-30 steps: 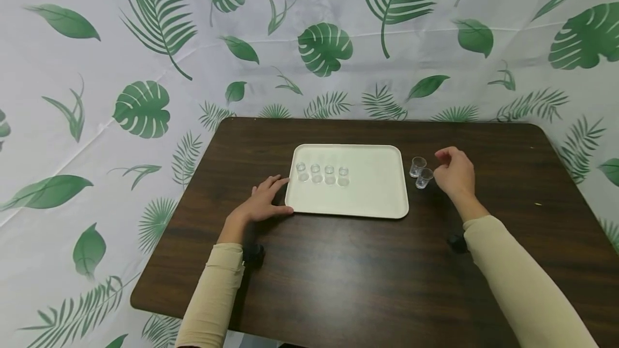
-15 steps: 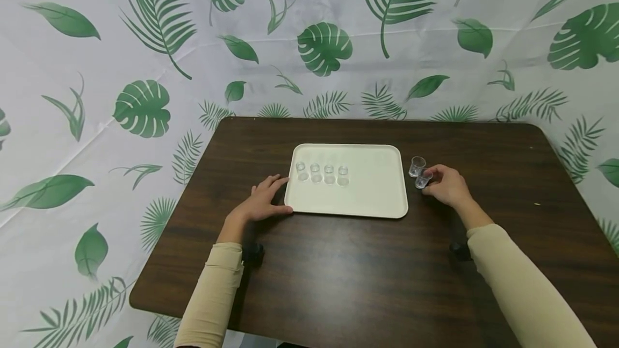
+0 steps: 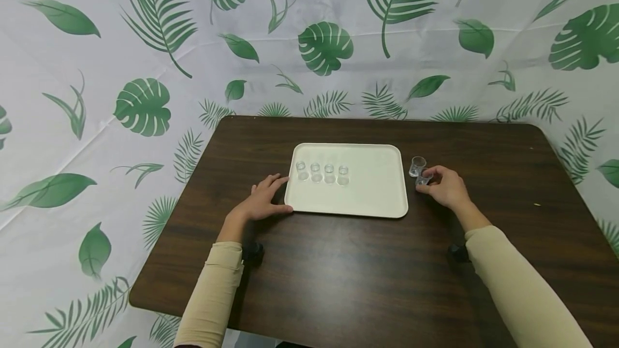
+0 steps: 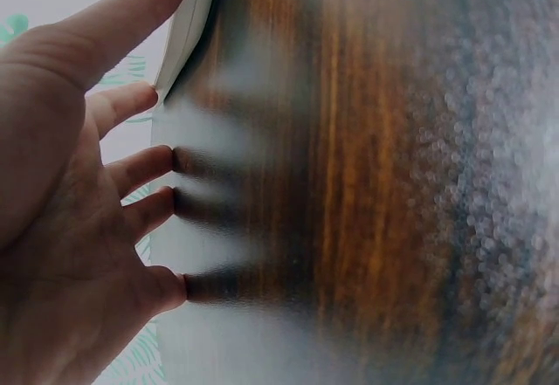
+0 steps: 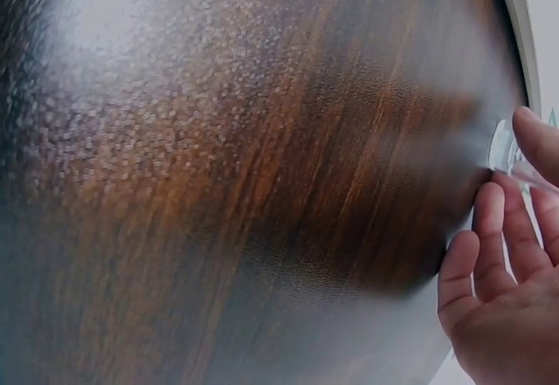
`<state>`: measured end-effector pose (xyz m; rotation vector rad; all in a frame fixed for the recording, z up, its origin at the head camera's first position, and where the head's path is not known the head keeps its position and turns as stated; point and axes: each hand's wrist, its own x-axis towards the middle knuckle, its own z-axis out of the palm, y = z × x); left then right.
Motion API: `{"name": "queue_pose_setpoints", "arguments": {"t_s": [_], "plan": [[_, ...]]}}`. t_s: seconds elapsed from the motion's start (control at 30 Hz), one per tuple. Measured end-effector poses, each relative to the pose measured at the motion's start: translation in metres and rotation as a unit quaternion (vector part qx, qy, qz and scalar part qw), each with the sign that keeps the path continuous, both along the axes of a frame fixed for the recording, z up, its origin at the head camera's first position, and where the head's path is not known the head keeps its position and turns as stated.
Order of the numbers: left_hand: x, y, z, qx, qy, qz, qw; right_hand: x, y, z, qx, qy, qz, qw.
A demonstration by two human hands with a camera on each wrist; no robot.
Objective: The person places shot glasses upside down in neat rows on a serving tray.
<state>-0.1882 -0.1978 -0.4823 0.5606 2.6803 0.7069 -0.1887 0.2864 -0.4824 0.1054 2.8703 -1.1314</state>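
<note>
My right hand [image 3: 447, 189] pinches a small clear shot glass [image 3: 422, 180] between thumb and fingers, just right of the tray. In the right wrist view, the base of that glass [image 5: 501, 147] shows low beside the thumb, close to the tabletop. Another clear shot glass [image 3: 416, 167] stands right behind it. At the left end of the cream tray [image 3: 374, 187], my left hand [image 3: 261, 201] lies with fingers spread, thumb and index finger at the tray's edge. The left wrist view shows the other fingertips [image 4: 162, 203] resting on the table.
Several clear shot glasses [image 3: 330, 175] stand in a row on the tray's left half. The tray lies on a dark wood table [image 3: 338, 267] with rounded corners. Behind the table hangs a white cloth [image 3: 280, 74] with green leaf prints.
My right hand has come down and left from beside the two loose glasses and taken hold of the nearer one, which has shifted slightly. The left hand stays at the tray.
</note>
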Motion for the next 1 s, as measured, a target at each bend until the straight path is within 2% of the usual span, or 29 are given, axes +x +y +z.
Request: {"name": "queue_pose_setpoints", "arguments": {"t_s": [0.57,0.67,0.83,0.93,1.0], "plan": [[0.000,-0.001,-0.001,0.008,-0.008,-0.001,0.9999,0.004,0.002,-0.001,0.001,0.016,0.004,0.9999],[0.000,-0.001,-0.001,0.011,-0.004,0.000,0.9999,0.005,0.002,0.003,-0.015,0.040,-0.010,0.9990],[-0.001,-0.002,-0.002,0.010,-0.002,-0.002,0.9999,0.008,-0.001,0.010,-0.053,0.116,-0.041,0.9909],[-0.001,-0.002,-0.002,0.010,-0.001,-0.003,0.9999,0.007,-0.006,0.014,-0.069,0.154,-0.045,0.9846],[-0.001,-0.001,-0.002,0.009,-0.001,-0.003,1.0000,0.005,-0.010,0.017,-0.077,0.164,-0.039,0.9828]]}}
